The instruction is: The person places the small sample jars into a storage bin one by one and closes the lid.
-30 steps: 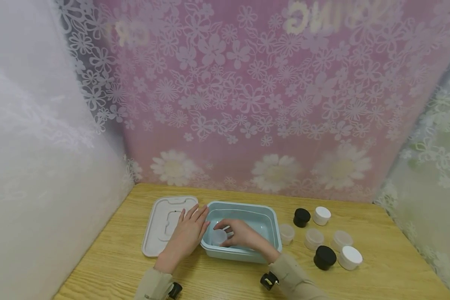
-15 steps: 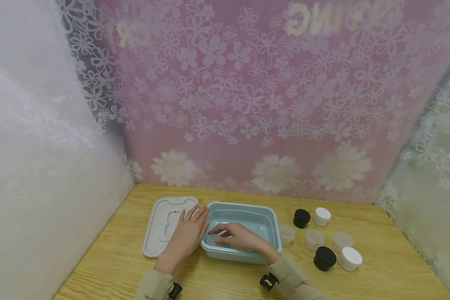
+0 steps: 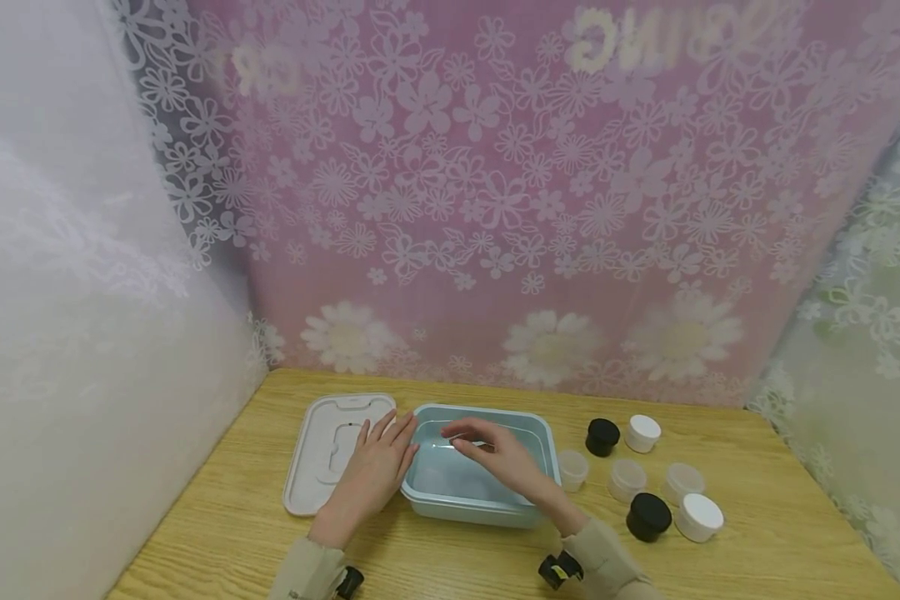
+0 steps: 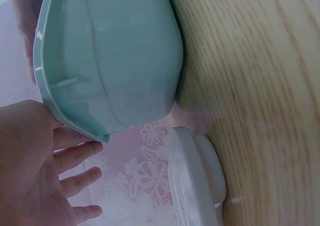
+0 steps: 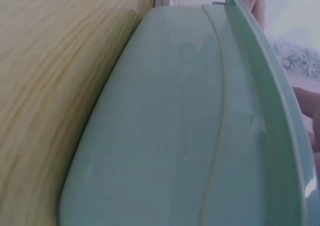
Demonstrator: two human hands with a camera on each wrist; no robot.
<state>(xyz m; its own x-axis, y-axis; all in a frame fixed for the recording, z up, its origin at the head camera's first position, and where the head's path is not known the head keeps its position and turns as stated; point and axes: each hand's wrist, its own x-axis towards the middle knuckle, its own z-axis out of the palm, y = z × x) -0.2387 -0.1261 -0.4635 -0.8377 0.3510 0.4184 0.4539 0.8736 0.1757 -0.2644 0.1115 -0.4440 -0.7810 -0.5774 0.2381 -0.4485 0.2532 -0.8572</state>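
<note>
– How far along?
– Opening looks done: the lid (image 3: 327, 454) lies off, lower left; the blue box (image 3: 472, 511) is lower centre. Seven jars (image 3: 627, 482) stand outside, lower right; work inside looks unfinished.
– And the hands?
– Left hand (image 3: 376, 467) spread, touching the box; right hand (image 3: 501, 457) curved over it, holding what, if anything, I can't tell.

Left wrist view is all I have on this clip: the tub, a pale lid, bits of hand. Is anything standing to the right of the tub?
Observer: Yes, the head view shows two black jars, two white jars and three clear cups there.
Operator: And where is the right hand?
Observer: The right hand is over the opening of the tub, fingers curved; I can't tell whether it holds anything.
Operator: Anything at that wrist?
Observer: A small black device, beside the sleeve.
</note>
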